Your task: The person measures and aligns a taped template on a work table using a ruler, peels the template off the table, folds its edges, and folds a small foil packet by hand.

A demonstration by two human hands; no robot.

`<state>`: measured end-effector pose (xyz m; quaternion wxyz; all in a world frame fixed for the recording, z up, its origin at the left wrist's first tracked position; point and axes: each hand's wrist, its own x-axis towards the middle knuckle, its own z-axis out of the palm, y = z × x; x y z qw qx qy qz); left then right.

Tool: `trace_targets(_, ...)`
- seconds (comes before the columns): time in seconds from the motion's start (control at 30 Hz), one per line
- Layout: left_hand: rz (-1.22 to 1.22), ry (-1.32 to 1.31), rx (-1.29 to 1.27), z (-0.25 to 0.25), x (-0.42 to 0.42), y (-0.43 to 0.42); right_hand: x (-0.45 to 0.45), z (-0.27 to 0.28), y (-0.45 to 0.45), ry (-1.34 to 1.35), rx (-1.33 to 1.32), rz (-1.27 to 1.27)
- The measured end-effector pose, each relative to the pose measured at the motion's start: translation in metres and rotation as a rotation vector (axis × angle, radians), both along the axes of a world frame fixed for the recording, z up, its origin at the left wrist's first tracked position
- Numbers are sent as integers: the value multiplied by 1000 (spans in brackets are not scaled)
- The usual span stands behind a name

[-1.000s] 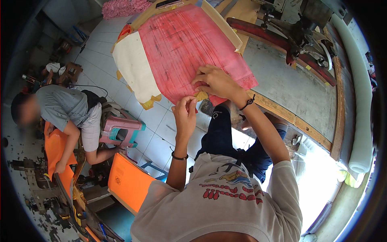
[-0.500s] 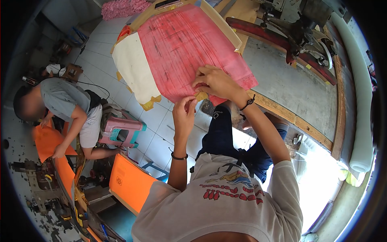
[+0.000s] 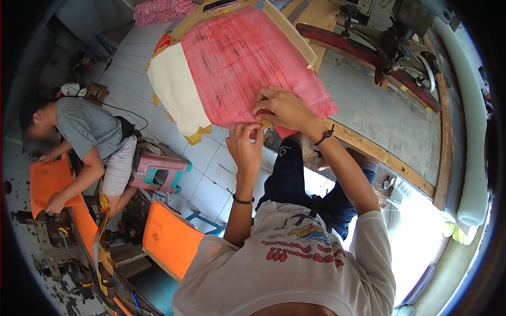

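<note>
Working this edge neatly seems to call for light fingertips, the right hand (image 3: 284,108) steadying the red sheet (image 3: 237,58) while the left hand (image 3: 244,147) keeps the small yellowish piece (image 3: 266,124) flat and free of creases. From here the left thumb and fingertips sit close together at the near edge, and the right fingers bend over the red surface, but I can't tell whether either hand is clamped on anything. Left of the grey tabletop (image 3: 374,100), the sheet lies spread out, streaked with dark marks, a cream panel (image 3: 171,84) along its far-left side.
</note>
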<state>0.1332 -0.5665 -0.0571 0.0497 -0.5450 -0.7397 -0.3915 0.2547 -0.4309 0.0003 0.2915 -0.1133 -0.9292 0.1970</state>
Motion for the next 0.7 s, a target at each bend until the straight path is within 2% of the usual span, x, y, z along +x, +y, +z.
trace_targets(0.3,-85,297,134,1,2,3,-1,-2,0,8,5,-9)
trace_targets(0.7,-59,191,98,-1,7,-3,-2,-2,1,19,-16,-3)
